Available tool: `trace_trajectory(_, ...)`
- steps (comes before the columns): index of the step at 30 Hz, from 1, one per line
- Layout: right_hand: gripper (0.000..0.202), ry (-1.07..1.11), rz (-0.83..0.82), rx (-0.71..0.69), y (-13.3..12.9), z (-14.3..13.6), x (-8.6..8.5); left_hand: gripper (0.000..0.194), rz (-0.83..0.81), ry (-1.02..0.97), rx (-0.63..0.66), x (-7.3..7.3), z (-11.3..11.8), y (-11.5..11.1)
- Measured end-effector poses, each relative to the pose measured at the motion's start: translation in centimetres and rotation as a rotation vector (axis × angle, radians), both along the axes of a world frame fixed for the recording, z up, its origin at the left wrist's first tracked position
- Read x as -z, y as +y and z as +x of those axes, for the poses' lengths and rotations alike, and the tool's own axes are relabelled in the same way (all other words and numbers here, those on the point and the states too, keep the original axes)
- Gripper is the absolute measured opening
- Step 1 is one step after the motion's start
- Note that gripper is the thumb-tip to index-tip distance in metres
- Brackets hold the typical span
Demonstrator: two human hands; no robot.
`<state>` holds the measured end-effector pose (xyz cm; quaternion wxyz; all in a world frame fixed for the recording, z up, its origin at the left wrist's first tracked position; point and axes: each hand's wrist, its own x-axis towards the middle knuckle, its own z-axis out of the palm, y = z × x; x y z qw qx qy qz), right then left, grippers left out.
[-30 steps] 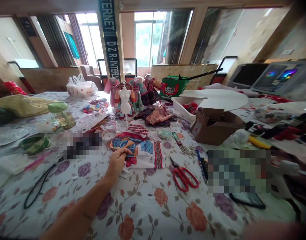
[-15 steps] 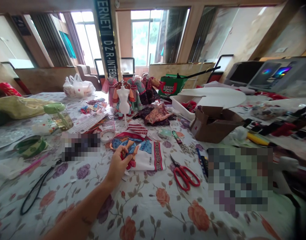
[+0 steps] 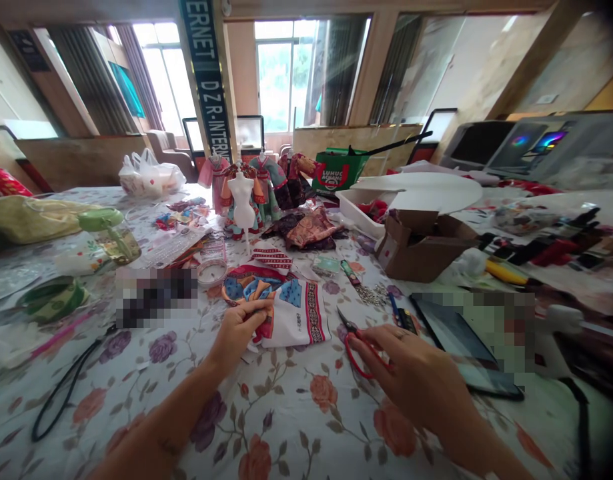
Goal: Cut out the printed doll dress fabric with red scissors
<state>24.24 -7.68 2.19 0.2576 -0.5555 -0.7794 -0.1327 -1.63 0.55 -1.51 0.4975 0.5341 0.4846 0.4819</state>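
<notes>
My left hand (image 3: 241,327) pinches the near left part of a patterned cloth (image 3: 289,320) that lies on the flowered tablecloth. The cloth is white with blue and orange figures and a red-and-black band on its right side. To the right of it, my right hand (image 3: 406,363) is over the red-handled scissors (image 3: 359,363), fingers closed on the handles. The blades point up and left toward the cloth and look slightly apart or closed; I cannot make out which. Behind the cloth lies a red striped piece (image 3: 271,259).
A white mannequin (image 3: 243,203) stands behind the cloth, before several small dressed forms. An open cardboard box (image 3: 421,250) and a white tray (image 3: 361,217) are at right. A black tablet (image 3: 461,340) lies beside my right hand. A lidded jug (image 3: 111,237) stands at left.
My right hand has come into view from the right and closed on the scissors' handles. My left hand still pinches the cloth. The view has shifted slightly.
</notes>
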Motion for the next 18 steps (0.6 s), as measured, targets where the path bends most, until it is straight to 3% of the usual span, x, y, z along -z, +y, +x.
trace_trajectory(3, 0.030, -0.221, -0.236, 0.227, 2.0, 0.1, 0.8, 0.033, 0.021, -0.017, 0.018, -0.5, -0.1, 0.0)
trace_trajectory(6, 0.028, -0.270, -0.471, 0.286, 2.4, 0.6, 1.4, 0.042, 0.021, -0.037, 0.003, -0.9, -0.2, -0.1)
trace_trajectory(10, 0.022, -0.204, -0.609, 0.261, 2.7, 1.3, 1.2, 0.048, 0.055, -0.038, -0.065, -1.4, -0.6, -0.1)
trace_trajectory(15, 0.021, -0.083, -0.618, 0.221, 3.2, 2.0, 1.4, 0.059, 0.159, -0.078, -0.210, -1.9, -1.4, 0.1)
trace_trajectory(18, 0.022, 0.273, -0.723, 0.087, 3.2, 1.7, 1.4, 0.064, 0.124, -0.171, -0.254, -2.0, -1.4, 0.1)
